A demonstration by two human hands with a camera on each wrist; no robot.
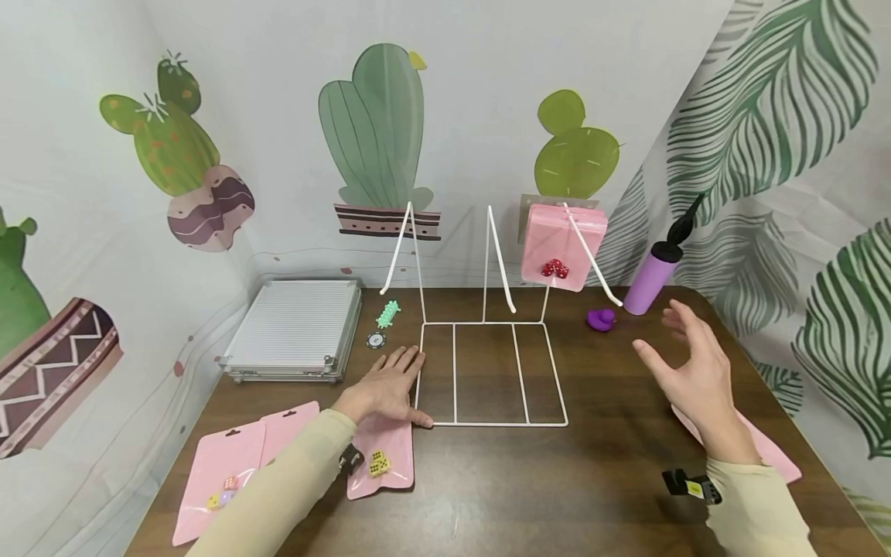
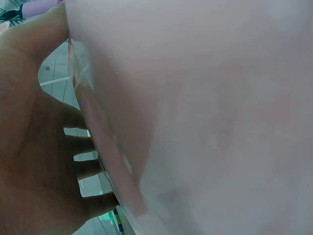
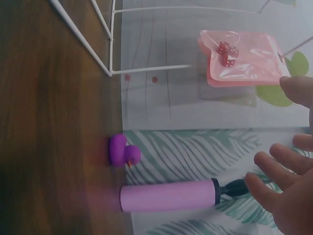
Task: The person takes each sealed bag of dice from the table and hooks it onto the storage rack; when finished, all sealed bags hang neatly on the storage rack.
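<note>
My left hand (image 1: 387, 384) reaches over a pink bag with yellow dice (image 1: 379, 464), its fingers spread and straight beside the left edge of a white wire rack (image 1: 493, 425). The thumb lies near the rack's front left corner. Pink bag film (image 2: 220, 122) fills most of the left wrist view, with the fingertips along its edge. My right hand (image 1: 696, 371) is raised on the right, holding nothing, thumb apart from its extended fingers. Below its wrist lies another pink bag (image 1: 769, 449). A pink bag with red dice (image 1: 564, 240) hangs on the rack's right hook.
Two overlapping pink bags (image 1: 230, 456) lie at the front left. Behind them is a silver case (image 1: 295, 325). A green toy (image 1: 387, 313) and a poker chip (image 1: 376, 340) sit near the rack. At the right stand a purple duck (image 1: 601, 319) and a purple hand pump (image 1: 650, 280).
</note>
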